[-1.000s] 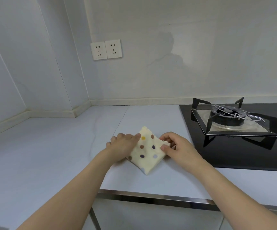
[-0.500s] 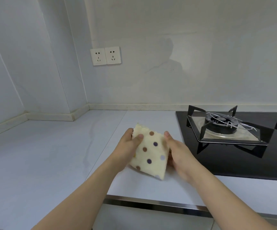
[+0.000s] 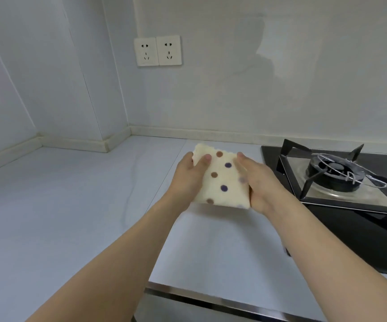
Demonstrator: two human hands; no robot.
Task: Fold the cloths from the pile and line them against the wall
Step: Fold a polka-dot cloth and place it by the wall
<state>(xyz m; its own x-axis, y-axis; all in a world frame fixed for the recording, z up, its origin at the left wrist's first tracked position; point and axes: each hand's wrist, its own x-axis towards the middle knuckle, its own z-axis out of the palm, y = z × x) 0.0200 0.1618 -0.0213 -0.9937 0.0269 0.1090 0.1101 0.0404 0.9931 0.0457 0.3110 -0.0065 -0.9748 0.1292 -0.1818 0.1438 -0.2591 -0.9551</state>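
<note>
Cloth (image 3: pixel 220 180), folded to a small cream square with brown and purple dots, is held between both hands above the tabletop (image 3: pixel 71 205), short of the back wall (image 3: pixel 234 89). Left hand (image 3: pixel 188 177) grips the left edge: thumb on the top face, fingers wrapped out of sight beneath. Right hand (image 3: pixel 255 182) grips the right edge in the same manner, thumb over and fingers under.

Handling, as judged: the piece looks light, soft and thick, like towelling, with no stiffness of its own. Folded layers would likely slip apart if taken by one corner or one layer only. The sound hold is the one in use, both side edges pinched through all layers, so the square stays flat between the grips. It is not fragile, and not slippery by the look of the nap.

Not verifiable: fingers beneath the cloth are hidden, so their reach under it cannot be confirmed. The right edge of the cloth is blurred beside the right grip. Whether the underside clears the tabletop or brushes it cannot be told. No pile of cloths and no finished row against the wall is in view. Right of the right grip, the stove (image 3: pixel 338 180) is cut off by the frame edge.
</note>
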